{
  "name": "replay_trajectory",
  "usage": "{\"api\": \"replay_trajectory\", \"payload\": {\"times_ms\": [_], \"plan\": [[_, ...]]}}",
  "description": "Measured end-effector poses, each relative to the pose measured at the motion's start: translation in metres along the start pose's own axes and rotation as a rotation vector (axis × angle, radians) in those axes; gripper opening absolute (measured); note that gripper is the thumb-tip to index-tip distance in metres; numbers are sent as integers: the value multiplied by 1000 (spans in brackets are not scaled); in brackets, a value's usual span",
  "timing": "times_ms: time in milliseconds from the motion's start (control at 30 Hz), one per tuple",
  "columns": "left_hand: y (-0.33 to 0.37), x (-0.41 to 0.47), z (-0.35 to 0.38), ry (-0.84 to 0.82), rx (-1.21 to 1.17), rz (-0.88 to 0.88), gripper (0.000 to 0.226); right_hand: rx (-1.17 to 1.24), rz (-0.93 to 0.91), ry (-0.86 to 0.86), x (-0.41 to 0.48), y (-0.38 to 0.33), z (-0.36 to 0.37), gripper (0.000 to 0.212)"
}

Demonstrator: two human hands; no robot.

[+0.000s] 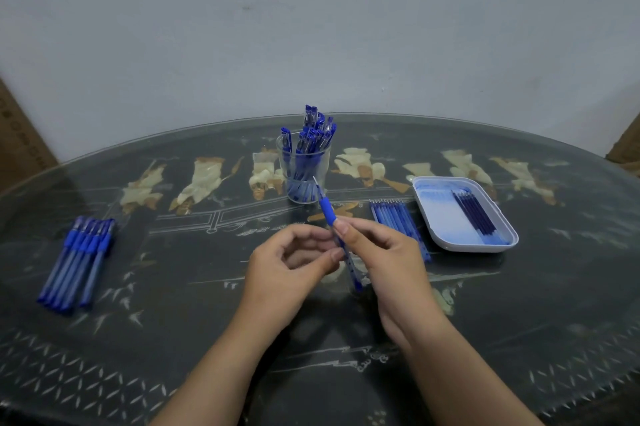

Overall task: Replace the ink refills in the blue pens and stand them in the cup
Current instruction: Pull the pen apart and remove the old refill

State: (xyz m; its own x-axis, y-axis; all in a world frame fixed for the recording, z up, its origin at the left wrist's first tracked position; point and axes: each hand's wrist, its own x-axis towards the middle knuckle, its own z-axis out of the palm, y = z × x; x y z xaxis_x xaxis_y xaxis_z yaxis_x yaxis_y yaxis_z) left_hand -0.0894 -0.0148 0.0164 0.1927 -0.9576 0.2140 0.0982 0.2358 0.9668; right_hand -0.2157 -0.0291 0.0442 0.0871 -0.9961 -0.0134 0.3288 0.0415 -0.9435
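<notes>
While you hold one blue pen (341, 238) tip-up above the surface (207, 304), right hand (388, 262) gripping its barrel, left hand (291, 269) pinching alongside, likely to twist it, the cup (304, 169) waits just behind.

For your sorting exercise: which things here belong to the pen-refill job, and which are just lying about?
Job: pen in both hands; clear cup of pens; row of pens at left; refills on table; white tray of refills.
Lying about: cardboard box.
</notes>
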Motion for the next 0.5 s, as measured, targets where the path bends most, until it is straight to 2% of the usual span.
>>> {"api": "replay_trajectory", "payload": {"times_ms": [133, 200, 367, 500], "plan": [[3, -1, 1, 12, -21, -34, 25, -4, 4, -14, 0, 0, 0, 12], [2, 0, 0, 1, 48, -1, 23, -64, -17, -26, 0, -2, -2, 10], [0, 1, -13, -51, 491, 302, 29, -149, -103, -6, 6, -14, -13, 15], [-1, 2, -24, -84, 663, 442, 30, -134, -128, 57, 8, -18, -19, 23]]}}
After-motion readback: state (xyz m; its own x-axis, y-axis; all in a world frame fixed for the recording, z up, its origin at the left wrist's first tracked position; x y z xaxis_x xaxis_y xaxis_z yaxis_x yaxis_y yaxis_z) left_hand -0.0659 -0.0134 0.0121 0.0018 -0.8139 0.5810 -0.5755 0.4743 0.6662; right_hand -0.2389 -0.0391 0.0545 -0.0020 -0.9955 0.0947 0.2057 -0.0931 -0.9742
